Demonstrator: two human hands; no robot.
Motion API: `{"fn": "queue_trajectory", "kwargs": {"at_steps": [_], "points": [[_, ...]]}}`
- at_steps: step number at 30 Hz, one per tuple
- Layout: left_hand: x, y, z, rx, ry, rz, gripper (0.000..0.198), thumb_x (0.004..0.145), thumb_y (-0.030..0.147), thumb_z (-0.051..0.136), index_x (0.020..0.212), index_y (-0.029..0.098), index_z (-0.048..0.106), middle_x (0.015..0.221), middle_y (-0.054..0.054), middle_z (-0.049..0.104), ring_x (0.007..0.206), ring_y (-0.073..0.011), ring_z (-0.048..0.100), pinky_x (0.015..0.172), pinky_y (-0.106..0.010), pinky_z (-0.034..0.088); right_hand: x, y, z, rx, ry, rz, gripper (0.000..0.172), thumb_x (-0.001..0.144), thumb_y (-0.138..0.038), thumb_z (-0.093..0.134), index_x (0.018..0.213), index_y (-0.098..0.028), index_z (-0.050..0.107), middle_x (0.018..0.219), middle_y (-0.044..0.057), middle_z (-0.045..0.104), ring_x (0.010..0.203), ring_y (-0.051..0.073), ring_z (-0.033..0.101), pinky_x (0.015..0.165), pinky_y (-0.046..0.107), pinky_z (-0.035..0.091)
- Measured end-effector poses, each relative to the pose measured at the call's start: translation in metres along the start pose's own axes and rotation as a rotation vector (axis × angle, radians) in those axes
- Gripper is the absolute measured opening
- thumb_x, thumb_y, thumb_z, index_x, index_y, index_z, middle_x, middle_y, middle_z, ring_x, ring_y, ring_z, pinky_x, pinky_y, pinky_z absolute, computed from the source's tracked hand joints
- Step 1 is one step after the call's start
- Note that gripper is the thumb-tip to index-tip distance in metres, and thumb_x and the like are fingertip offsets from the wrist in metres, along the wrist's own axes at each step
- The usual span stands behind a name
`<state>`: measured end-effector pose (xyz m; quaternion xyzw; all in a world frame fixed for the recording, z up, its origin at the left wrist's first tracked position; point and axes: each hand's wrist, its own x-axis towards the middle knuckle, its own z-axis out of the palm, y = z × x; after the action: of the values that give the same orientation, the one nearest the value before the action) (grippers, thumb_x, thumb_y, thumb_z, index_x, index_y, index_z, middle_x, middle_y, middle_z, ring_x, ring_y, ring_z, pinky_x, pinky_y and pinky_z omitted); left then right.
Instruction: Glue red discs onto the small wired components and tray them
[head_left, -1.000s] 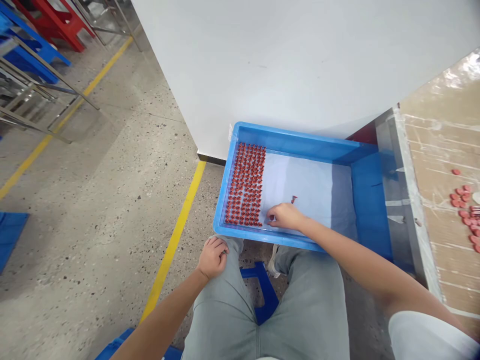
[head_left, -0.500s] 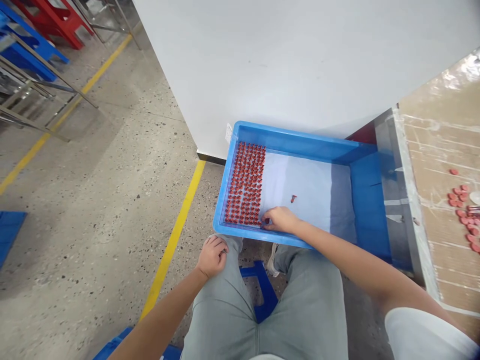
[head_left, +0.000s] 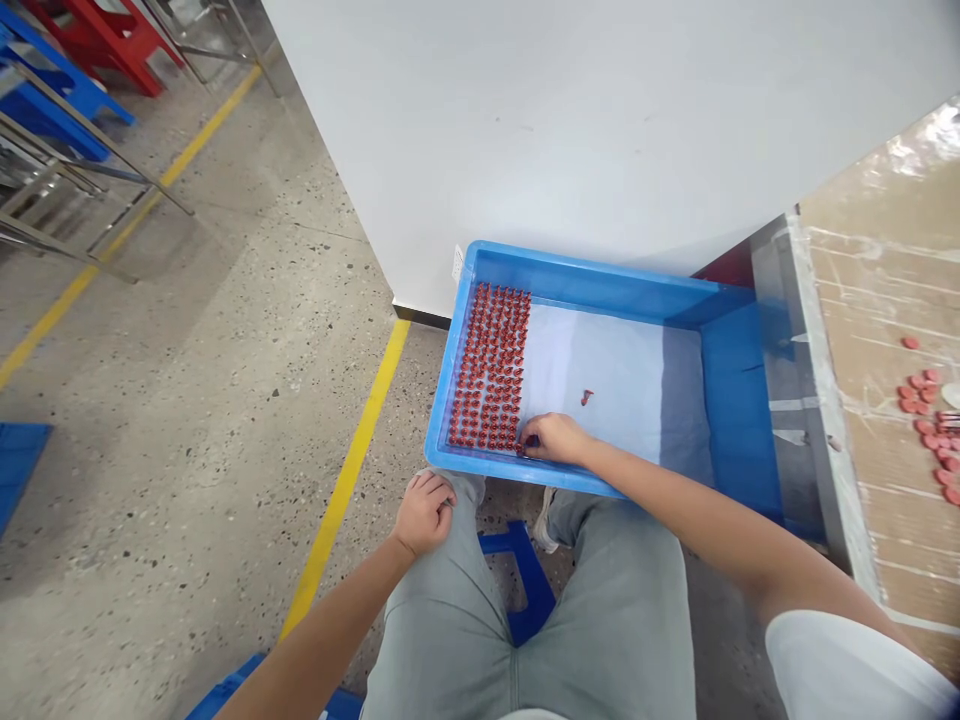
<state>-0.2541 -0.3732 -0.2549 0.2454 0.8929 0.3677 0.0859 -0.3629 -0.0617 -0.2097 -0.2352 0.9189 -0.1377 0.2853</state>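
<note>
My right hand (head_left: pixel 556 438) reaches into the blue plastic bin (head_left: pixel 577 264), its thumb and fingers pinched at the near end of the rows. A small dark-red part at the fingertips is partly covered by them. Many such red parts (head_left: pixel 491 365), each with a pointed top, stand in tight rows along the bin's left side. One loose red part (head_left: pixel 586 397) lies on its side on the white liner (head_left: pixel 619 365), beyond my right hand. My left hand (head_left: pixel 426 510) rests on my left knee, its fingers laid over the trouser cloth, holding nothing.
A grey-white panel (head_left: pixel 562 130) rises behind the bin. To the right, a cardboard-covered table (head_left: pixel 885 300) carries several red discs (head_left: pixel 916 390). Yellow lines (head_left: pixel 352 460) mark the speckled floor. Blue and red stools (head_left: pixel 124 45) and metal frames stand at upper left.
My right hand has shifted slightly left toward the end of the nearest row, where a red part now shows at the fingertips. My left hand stays on the knee.
</note>
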Motion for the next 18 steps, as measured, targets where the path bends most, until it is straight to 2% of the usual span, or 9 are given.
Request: {"fn": "queue_trajectory", "kwargs": {"at_steps": [18], "points": [[0.0006,0.0024,-0.0013,0.006,0.001,-0.001,0.019,0.069,0.006,0.047,0.075,0.02,0.058,0.085,-0.007,0.065,0.084,-0.0229,0.055,0.076,-0.04,0.04,0.0004,0.0045,0.003,0.015,0.014,-0.005,0.017,0.078,-0.03,0.067,0.093,-0.028,0.075,0.094,0.0,0.074,0.083,0.017,0.067,0.067,0.024,0.044]]}}
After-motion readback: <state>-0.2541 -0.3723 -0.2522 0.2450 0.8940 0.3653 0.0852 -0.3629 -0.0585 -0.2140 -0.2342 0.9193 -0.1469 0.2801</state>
